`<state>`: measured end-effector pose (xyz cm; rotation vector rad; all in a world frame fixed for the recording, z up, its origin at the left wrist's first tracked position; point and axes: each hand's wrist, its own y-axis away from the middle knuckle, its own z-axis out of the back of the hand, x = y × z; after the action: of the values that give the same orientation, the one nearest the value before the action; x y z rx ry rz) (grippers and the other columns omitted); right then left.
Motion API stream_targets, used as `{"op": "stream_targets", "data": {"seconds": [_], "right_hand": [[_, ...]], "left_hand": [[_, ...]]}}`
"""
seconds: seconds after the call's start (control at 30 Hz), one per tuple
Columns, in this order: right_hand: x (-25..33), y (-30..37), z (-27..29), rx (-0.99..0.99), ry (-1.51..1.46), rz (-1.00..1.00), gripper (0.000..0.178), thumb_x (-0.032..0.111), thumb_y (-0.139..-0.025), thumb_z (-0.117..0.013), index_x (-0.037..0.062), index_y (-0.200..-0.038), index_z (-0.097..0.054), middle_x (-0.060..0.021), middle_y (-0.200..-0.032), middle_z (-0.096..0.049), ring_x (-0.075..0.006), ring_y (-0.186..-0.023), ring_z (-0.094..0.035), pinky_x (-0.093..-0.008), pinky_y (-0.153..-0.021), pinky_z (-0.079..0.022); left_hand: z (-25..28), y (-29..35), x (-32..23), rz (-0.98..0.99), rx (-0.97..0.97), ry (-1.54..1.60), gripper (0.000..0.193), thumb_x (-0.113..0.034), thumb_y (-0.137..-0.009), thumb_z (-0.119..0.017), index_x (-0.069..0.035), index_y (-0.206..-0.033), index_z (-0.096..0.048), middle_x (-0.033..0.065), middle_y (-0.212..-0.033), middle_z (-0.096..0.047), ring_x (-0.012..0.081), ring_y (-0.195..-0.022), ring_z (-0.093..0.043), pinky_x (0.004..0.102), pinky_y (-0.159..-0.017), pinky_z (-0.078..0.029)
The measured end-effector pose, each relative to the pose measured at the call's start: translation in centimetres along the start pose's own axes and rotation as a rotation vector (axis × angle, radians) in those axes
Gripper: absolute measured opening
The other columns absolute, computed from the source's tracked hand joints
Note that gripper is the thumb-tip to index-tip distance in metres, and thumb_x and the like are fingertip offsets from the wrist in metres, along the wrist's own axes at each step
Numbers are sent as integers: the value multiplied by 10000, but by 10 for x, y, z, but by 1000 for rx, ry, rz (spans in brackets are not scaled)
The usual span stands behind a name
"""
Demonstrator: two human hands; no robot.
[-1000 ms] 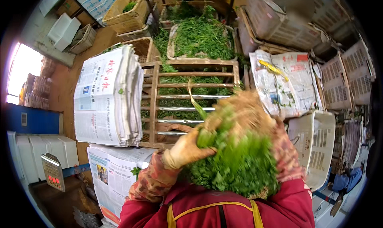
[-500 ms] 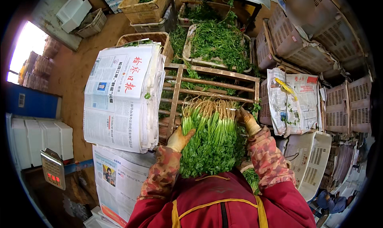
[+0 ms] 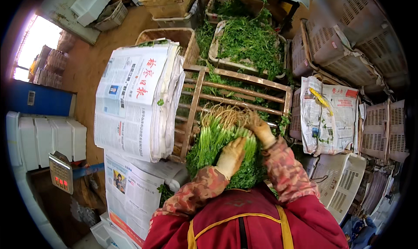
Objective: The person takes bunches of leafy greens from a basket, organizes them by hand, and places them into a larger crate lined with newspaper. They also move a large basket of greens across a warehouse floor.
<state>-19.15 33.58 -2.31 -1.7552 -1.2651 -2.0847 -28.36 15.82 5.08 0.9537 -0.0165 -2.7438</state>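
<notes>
A wide row of rooted leafy greens (image 3: 213, 135), resembling Chinese celery, lies on a rusty metal rack (image 3: 194, 111). Its brown roots point away from me and its leaves lie against my red apron (image 3: 261, 207). My left hand (image 3: 230, 156), in a pale work glove, is closed over the stalks right of the middle. At the right end of the row, my gloved right hand (image 3: 260, 129) curls round the root ends, slightly blurred. Some stalks between the two hands are smeared by motion.
A thick stack of newspapers (image 3: 135, 101) stands left of the rack, with more newspaper (image 3: 130, 179) nearer me. Beyond the rack sits a crate of greens (image 3: 213, 53). Plastic crates (image 3: 339, 183) and a newspaper-covered pile (image 3: 328, 114) stand right. A digital scale display (image 3: 61, 172) is at lower left.
My left hand has moved right, from the row's left side onto the stalks. My right hand has shifted inward over the roots. The row looks less even, and the whole view has shifted slightly.
</notes>
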Motion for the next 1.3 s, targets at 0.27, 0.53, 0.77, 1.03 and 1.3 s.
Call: {"op": "stream_targets", "data": {"seconds": [0.27,0.53,0.77,1.03,1.3], "right_hand": [[7,7,19,-49,72,-71,548,270,-730,-824,-92,-1070,-592,-135,-943,-679,-206,-818,-637,-296,-721,-513],[-36,-29,36,306,781,345,499,262,-887,-677,-74,-1225,-528,-124,-1065,-680,-144,-851,-639,-301,-705,-513],[15,-7,12,329,-28,21,394,140,-927,-588,-33,-1271,-506,-165,-1171,-624,-198,-900,-638,-274,-758,-513],[46,34,-11,77,-16,82,283,102,-780,-736,-11,-1028,-660,-86,-933,-690,-181,-834,-643,-293,-734,-514],[38,35,-3,149,30,43,214,109,-797,-714,11,-983,-670,-35,-859,-671,-132,-749,-601,-280,-674,-486]], "left_hand": [[-4,-15,11,289,-145,317,374,-216,-854,-678,-21,-1163,-601,191,-1112,-601,340,-977,-593,415,-840,-481],[-15,-38,25,350,-381,373,224,-142,-885,-643,-17,-1071,-638,183,-1002,-648,329,-813,-620,392,-733,-512],[-24,-36,17,474,-277,572,241,-170,-901,-637,-31,-1098,-654,132,-839,-674,205,-625,-604,352,-579,-475],[-18,-32,32,585,-533,1272,224,-26,-923,-571,25,-1139,-600,81,-881,-657,126,-745,-582,247,-661,-475],[-40,-24,50,484,-134,1768,361,-29,-892,-590,94,-1219,-495,169,-1166,-561,226,-1083,-576,283,-862,-529]]}}
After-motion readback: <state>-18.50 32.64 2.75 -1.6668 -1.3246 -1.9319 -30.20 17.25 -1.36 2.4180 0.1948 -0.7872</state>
